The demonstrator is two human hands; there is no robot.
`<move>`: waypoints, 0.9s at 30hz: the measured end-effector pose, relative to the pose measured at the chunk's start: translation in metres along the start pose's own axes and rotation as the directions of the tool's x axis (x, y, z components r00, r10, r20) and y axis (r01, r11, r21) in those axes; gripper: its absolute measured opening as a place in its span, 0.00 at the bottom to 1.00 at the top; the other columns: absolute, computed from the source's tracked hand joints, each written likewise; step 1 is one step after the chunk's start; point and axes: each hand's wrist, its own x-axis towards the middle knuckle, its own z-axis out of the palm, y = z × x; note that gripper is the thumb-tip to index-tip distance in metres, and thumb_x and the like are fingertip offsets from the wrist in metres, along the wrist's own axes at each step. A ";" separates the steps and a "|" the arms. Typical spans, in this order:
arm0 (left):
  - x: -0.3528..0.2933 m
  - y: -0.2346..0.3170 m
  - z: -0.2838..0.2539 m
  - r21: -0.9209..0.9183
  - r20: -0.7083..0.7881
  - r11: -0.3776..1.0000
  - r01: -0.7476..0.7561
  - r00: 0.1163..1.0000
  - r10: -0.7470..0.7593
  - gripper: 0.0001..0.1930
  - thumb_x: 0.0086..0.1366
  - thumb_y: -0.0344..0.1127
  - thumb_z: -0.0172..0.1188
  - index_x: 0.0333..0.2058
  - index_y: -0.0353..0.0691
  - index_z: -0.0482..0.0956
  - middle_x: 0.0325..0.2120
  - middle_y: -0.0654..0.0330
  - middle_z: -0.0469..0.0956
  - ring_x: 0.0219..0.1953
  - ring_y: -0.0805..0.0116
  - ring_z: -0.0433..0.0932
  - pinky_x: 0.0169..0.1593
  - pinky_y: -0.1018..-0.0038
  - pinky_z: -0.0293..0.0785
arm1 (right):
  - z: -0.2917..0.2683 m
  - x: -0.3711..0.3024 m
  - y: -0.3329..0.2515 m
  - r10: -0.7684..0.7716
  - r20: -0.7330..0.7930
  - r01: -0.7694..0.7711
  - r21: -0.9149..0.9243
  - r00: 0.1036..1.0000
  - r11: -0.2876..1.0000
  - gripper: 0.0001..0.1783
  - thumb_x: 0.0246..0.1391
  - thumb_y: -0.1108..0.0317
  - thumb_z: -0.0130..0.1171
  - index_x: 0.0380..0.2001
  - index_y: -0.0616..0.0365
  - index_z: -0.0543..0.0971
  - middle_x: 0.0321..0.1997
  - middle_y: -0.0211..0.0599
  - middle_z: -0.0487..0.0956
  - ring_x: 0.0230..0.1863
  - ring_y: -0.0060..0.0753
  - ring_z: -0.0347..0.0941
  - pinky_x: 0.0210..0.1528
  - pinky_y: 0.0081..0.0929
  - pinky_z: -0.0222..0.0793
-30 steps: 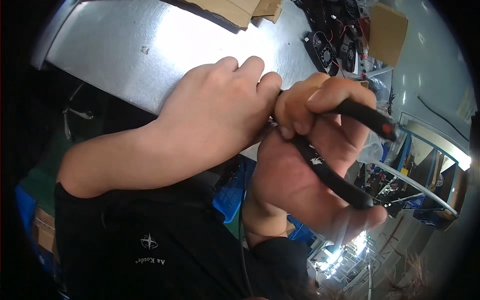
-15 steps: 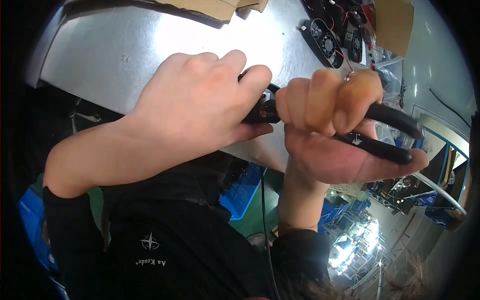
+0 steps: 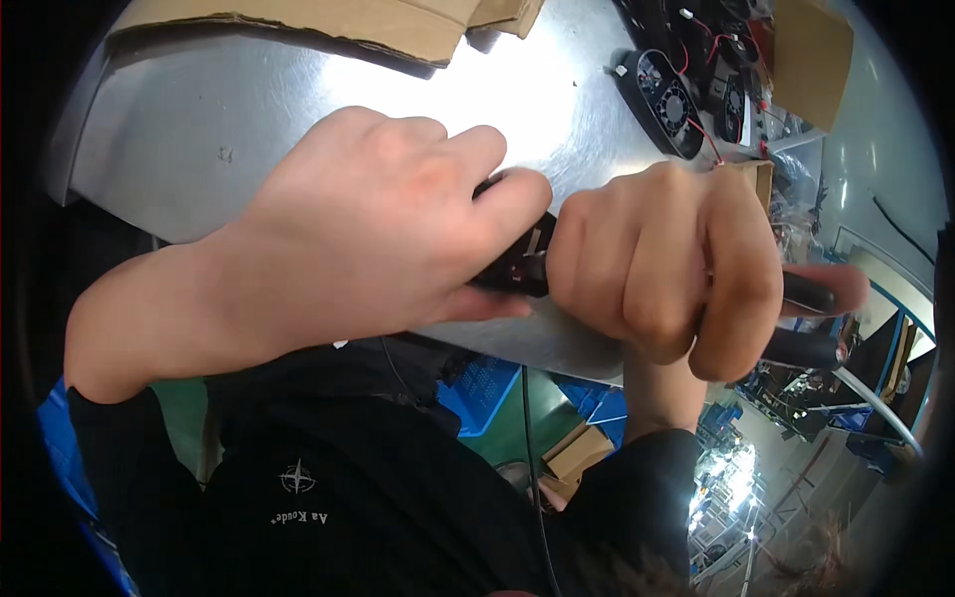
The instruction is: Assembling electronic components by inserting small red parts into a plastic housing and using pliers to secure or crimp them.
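My left hand [image 3: 398, 214] is closed around a small black plastic part [image 3: 509, 276]. The fingers cover most of that part, so its full shape is hidden. My right hand [image 3: 668, 261] grips a pair of pliers with black handles [image 3: 804, 348], fist wrapped over them and knuckles up. The handle ends stick out to the right of the fist. The nose of the pliers meets the black part between my hands; whether it bites on it cannot be made out. Both hands are held over the near edge of the metal table [image 3: 224, 109].
Black oval housings with small round fans [image 3: 665, 102] and red wires lie at the far right. A cardboard box [image 3: 811, 60] stands beside them. Flattened cardboard [image 3: 328, 25] lies at the back. Below the table edge are a blue crate [image 3: 479, 396] and a dark hanging cable [image 3: 530, 448].
My right hand has rolled over, from its palm side showing to its knuckles on top, turning the pliers with it. My left hand keeps its grip, slightly lower in view.
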 end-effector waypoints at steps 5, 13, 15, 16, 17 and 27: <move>0.001 -0.002 0.000 -0.086 -0.007 0.996 -0.014 1.000 0.013 0.25 0.54 0.53 0.77 0.42 0.43 0.79 0.31 0.60 0.72 0.33 0.60 0.79 0.35 0.67 0.74 | 0.002 0.007 -0.003 0.087 -0.052 -0.092 -0.090 0.995 0.992 0.41 0.67 0.22 0.42 0.34 0.52 0.80 0.21 0.33 0.76 0.14 0.25 0.64 0.15 0.26 0.56; -0.007 0.008 0.003 0.008 -0.046 1.000 0.008 0.999 -0.008 0.28 0.55 0.56 0.76 0.42 0.43 0.78 0.30 0.60 0.68 0.30 0.63 0.76 0.33 0.68 0.71 | 0.060 -0.015 -0.004 -0.262 -0.540 -0.016 -0.456 0.800 0.890 0.48 0.50 0.15 0.58 0.51 0.49 0.69 0.33 0.29 0.67 0.28 0.23 0.66 0.29 0.27 0.59; -0.007 0.009 0.003 0.054 -0.112 0.998 -0.012 0.994 0.018 0.29 0.54 0.57 0.77 0.42 0.42 0.77 0.30 0.61 0.67 0.30 0.65 0.76 0.33 0.70 0.70 | 0.064 -0.014 0.005 -0.259 -0.558 -0.024 -0.449 0.788 0.893 0.52 0.48 0.13 0.57 0.52 0.51 0.69 0.34 0.30 0.67 0.28 0.24 0.66 0.29 0.28 0.59; -0.007 0.010 0.003 0.050 -0.113 0.999 -0.016 0.993 0.021 0.29 0.54 0.57 0.77 0.42 0.42 0.77 0.30 0.61 0.67 0.30 0.65 0.76 0.33 0.70 0.70 | 0.065 -0.015 0.011 -0.303 -0.578 0.016 -0.447 0.758 0.894 0.60 0.41 0.06 0.50 0.51 0.56 0.69 0.34 0.34 0.69 0.29 0.26 0.66 0.31 0.28 0.63; -0.006 0.010 0.003 0.052 -0.119 0.999 -0.014 0.993 0.020 0.29 0.53 0.56 0.77 0.42 0.42 0.77 0.30 0.61 0.68 0.30 0.65 0.76 0.32 0.70 0.70 | 0.067 -0.014 0.016 -0.342 -0.596 0.058 -0.443 0.726 0.895 0.68 0.35 0.00 0.43 0.51 0.61 0.69 0.34 0.38 0.71 0.30 0.27 0.67 0.34 0.27 0.67; -0.012 0.017 0.010 -0.001 -0.112 1.000 0.021 0.993 -0.021 0.30 0.49 0.48 0.79 0.47 0.41 0.76 0.32 0.60 0.71 0.31 0.64 0.77 0.32 0.70 0.72 | 0.088 -0.014 0.048 -0.598 -0.409 0.058 -0.791 0.689 0.609 0.46 0.48 0.12 0.56 0.40 0.47 0.66 0.26 0.28 0.66 0.21 0.23 0.61 0.23 0.26 0.57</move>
